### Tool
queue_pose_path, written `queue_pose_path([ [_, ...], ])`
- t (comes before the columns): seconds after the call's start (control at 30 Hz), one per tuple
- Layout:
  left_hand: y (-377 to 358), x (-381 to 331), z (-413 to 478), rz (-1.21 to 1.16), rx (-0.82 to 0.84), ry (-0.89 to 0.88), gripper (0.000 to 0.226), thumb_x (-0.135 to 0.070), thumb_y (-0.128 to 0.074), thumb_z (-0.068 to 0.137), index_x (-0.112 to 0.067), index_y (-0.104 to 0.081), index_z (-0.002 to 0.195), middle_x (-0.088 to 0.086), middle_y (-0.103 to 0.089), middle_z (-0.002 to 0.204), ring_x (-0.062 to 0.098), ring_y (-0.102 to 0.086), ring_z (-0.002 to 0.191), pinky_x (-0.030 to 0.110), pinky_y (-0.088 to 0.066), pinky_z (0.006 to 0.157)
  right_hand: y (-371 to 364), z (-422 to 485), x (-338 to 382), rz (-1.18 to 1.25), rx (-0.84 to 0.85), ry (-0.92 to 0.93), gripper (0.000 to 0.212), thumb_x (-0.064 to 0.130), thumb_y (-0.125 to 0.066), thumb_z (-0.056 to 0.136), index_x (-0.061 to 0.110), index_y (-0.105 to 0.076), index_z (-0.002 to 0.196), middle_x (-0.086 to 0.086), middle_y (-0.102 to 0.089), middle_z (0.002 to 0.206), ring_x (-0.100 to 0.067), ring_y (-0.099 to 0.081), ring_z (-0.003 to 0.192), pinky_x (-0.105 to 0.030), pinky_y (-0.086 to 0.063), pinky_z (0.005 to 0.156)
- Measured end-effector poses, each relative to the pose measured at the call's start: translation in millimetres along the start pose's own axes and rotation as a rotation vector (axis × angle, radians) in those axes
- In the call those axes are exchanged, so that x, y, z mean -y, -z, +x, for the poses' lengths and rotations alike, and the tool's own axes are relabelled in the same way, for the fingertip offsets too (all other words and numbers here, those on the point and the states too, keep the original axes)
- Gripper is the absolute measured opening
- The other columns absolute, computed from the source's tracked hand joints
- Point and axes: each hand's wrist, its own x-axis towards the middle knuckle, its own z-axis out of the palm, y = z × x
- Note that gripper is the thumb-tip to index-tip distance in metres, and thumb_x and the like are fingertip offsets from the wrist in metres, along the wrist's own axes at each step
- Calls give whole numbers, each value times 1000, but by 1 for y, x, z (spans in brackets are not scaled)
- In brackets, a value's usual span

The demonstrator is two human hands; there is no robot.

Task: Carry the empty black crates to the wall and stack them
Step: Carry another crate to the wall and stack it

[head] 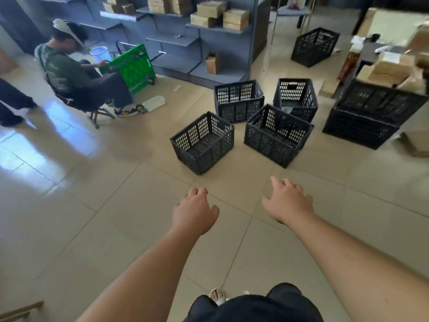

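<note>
On the tiled floor (92, 205) ahead, four black crates sat in a loose cluster, well apart from both hands. Nearest crate (203, 142) stood upright with mesh sides, and its inside looked empty. Right-front crate (276, 135) sat near it with a gap between. A second rim showed along its right side, so it was possibly nested in another; could not tell. Left-rear crate (239, 101) stood behind them, its lower corner hidden by the front ones. Right-rear crate (296, 98) had something pale at the bottom, too dim to identify. Far crate (314, 46) stood alone farther back, beside the grey shelving (176, 40). At right were stacked crates (371, 117), two high. The top one was loaded with cardboard boxes (390, 70), blurred and partly cut off by the frame edge.

Left hand (195, 211) was stretched forward over the floor, palm down, fingers loosely curled, holding nothing. Right hand (287, 201) was held the same way with its fingers a bit more spread, also empty. Neither hand touched a crate.

Seated person (69, 70) was at left on a chair, hands partly hidden behind a green cart (132, 66). Dark trouser legs (11, 103) of someone else were cut off at the left edge. Sandalled foot (217, 295) of the wearer was half hidden under dark clothing. Could not tell which wall was meant for stacking.
</note>
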Motion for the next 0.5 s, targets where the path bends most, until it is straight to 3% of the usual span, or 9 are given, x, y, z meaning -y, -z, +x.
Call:
queue_pose_path([
  [0.3,40,-62,160,124,-36,-118,54,-50,-44,96,-25,-43,143,0,-48,141,26,-45,131,46,-39,102,48,143,-18,-72,-51,-32,59,55,-39,93,31,-29,146,-1,-36,151,-28,-35,134,-58,-30,103],
  [0.5,69,-119,250,111,-46,-57,52,-48,-44,95,-25,-44,142,-1,-49,138,24,-45,129,45,-40,99,100,254,-33,-128,-74,58,58,56,-40,92,31,-33,144,-1,-38,147,-26,-34,133,-53,-33,97],
])
